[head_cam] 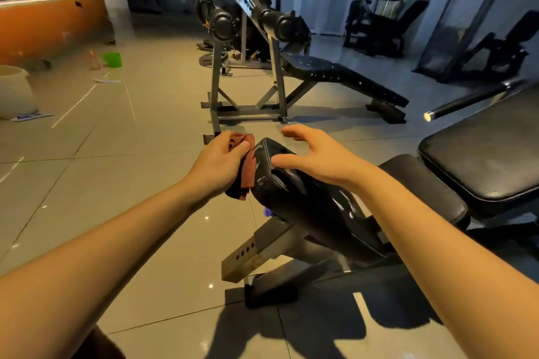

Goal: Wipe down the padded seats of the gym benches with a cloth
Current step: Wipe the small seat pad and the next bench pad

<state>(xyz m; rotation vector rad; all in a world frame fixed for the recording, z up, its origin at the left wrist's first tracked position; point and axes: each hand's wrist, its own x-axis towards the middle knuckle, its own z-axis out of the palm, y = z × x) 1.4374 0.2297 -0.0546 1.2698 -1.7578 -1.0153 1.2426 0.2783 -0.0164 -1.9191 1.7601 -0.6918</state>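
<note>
A black padded seat [300, 198] tilts up on a grey steel bench frame [262, 251] in the middle of the view. My left hand [218, 163] grips a folded brown cloth [246, 166] and holds it against the seat's left edge. My right hand [315, 154] is over the top of the seat with fingers spread and relaxed; its thumb touches the pad. A wider black bench pad [490, 154] lies to the right, with a round black pad [428, 183] beside it.
A decline bench [344, 79] with roller pads on a grey stand stands ahead on the tiled floor. Weight machines [379, 26] line the back right. A chromed bar end [428, 116] points in from the right. A white bucket [14, 90] and green cup [112, 59] sit at left.
</note>
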